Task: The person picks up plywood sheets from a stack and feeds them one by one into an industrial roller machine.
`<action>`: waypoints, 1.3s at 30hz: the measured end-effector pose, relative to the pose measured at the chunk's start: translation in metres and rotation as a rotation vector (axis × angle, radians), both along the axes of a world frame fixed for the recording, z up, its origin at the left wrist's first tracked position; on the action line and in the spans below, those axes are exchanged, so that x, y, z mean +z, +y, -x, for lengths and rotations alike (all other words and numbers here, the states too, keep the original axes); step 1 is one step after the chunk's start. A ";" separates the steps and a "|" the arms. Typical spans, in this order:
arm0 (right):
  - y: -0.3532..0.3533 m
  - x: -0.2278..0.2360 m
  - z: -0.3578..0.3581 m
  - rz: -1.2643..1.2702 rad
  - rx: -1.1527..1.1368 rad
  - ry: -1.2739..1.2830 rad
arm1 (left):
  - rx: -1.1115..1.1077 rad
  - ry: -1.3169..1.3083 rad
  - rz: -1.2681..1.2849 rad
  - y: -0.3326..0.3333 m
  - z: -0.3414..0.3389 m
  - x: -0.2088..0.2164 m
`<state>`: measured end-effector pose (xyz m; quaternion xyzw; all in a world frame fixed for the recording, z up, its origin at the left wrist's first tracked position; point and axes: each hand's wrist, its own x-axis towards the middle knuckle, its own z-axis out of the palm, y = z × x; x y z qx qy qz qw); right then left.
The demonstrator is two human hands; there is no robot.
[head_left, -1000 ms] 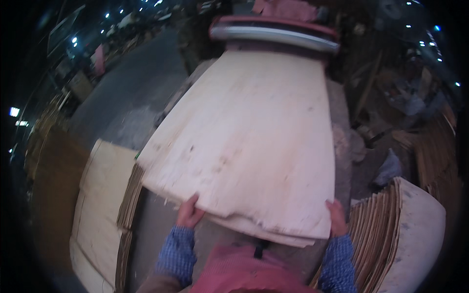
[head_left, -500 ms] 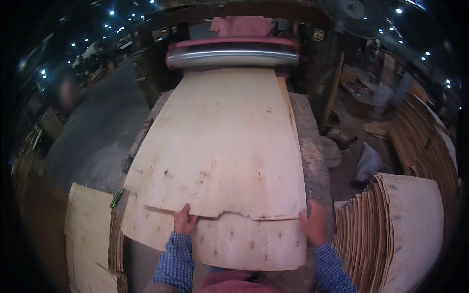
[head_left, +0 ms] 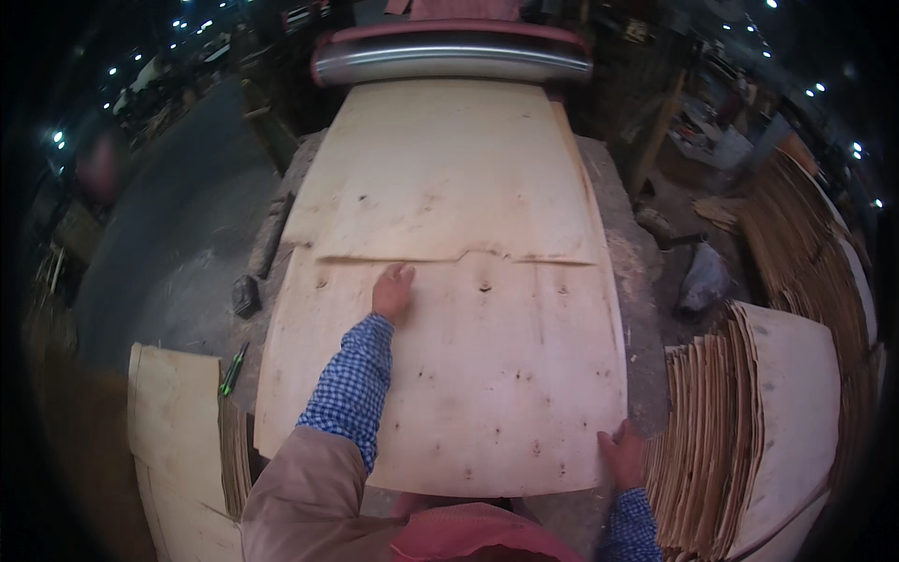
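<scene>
A pale wood veneer sheet [head_left: 440,169] lies with its far end at a metal roller [head_left: 449,58]. Its ragged near edge rests over a second veneer sheet [head_left: 487,393], which reaches toward my body. My left hand [head_left: 393,292] is on the lower sheet, just short of that ragged edge, with its fingers curled; whether they pinch any wood is hidden. At the near right corner of the lower sheet, my right hand [head_left: 623,454] grips its edge, thumb on top and the other fingers partly out of sight.
Upright veneer stacks [head_left: 712,431] stand at the right, and another stack [head_left: 178,412] is at the lower left. A green-and-black cutter-like tool [head_left: 234,368] lies beside the left stack. A dark block [head_left: 245,296] sits on the worn bed's left edge.
The upper sheet has slid away toward the roller, exposing more of the lower sheet. My left hand has moved forward with its edge; my right hand is now at the lower sheet's near corner.
</scene>
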<state>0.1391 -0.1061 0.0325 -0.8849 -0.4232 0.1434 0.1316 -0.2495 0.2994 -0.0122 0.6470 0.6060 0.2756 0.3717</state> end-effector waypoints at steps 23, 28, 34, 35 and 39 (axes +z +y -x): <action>0.057 -0.040 0.104 -0.118 1.064 -0.295 | -0.480 0.859 -0.201 -0.338 -0.018 0.024; -0.015 -0.049 0.052 -0.146 0.849 -0.111 | -0.329 0.631 -0.264 -0.366 0.022 0.027; -0.078 -0.053 -0.012 -0.237 0.225 -0.011 | 0.290 0.942 0.107 -0.349 0.140 0.008; -0.074 -0.036 -0.013 -0.245 0.215 0.103 | 0.372 0.943 0.156 -0.335 0.151 0.003; -0.067 -0.016 -0.023 -0.119 0.271 0.033 | 0.321 0.846 0.208 -0.348 0.171 -0.036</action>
